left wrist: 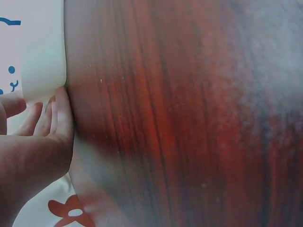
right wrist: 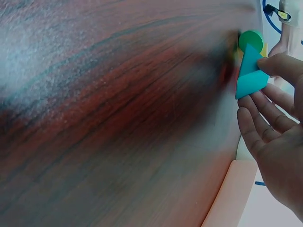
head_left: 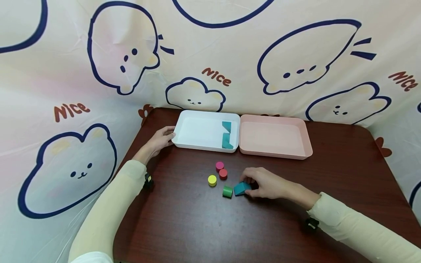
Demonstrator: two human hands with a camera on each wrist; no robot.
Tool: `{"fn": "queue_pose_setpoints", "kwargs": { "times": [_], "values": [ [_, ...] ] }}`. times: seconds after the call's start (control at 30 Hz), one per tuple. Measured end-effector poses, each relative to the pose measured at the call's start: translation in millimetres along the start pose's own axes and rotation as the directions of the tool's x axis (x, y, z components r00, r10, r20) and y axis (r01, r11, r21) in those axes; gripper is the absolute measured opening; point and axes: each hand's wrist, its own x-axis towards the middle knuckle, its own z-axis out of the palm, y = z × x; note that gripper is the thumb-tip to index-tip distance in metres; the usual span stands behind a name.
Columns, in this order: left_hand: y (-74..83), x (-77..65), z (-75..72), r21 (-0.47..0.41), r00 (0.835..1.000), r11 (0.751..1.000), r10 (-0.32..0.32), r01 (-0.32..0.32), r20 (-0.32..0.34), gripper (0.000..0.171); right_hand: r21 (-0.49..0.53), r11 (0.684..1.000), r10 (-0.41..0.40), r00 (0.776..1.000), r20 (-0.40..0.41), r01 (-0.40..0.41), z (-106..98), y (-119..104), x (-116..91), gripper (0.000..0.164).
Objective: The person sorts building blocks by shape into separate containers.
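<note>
My right hand (head_left: pixel 264 182) pinches a teal wedge-shaped block (head_left: pixel 241 189) between thumb and fingers, low over the table. In the right wrist view the block (right wrist: pixel 251 75) shows a slanted face and a pointed top. Just left of it lies a green cylinder (head_left: pixel 227 191) on its side. My left hand (head_left: pixel 160 138) is at the left end of the white tray (head_left: pixel 197 147), its fingertips (left wrist: pixel 61 97) against the tray's outer wall. Inside that tray, along its right side, are two teal pieces (head_left: pixel 226 126), one behind the other.
A pink tray (head_left: pixel 276 152) stands right beside the white one. Nearer the front are a yellow disc (head_left: pixel 212 180), a red disc (head_left: pixel 223 174) and a magenta disc (head_left: pixel 219 166), close together on the dark wooden table (head_left: pixel 184 219). A printed curtain (head_left: pixel 243 47) hangs behind.
</note>
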Motion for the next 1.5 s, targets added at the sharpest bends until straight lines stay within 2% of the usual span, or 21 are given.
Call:
{"fn": "queue_pose_setpoints", "kwargs": {
  "times": [0.97,1.5],
  "values": [
    [-2.9,2.8,-0.3,-0.007,1.000,1.000,0.010,-0.010,-0.002,0.055,0.014,1.000,-0.012,1.000,-0.017,0.012,-6.6,-0.2,3.9,0.028],
    [-3.7,2.0,-0.8,-0.003,1.000,1.000,0.016,-0.016,-0.004,0.054,-0.097,0.995,-0.023,0.994,-0.106,0.013,-29.3,-4.0,16.7,0.027]
  ]
}}
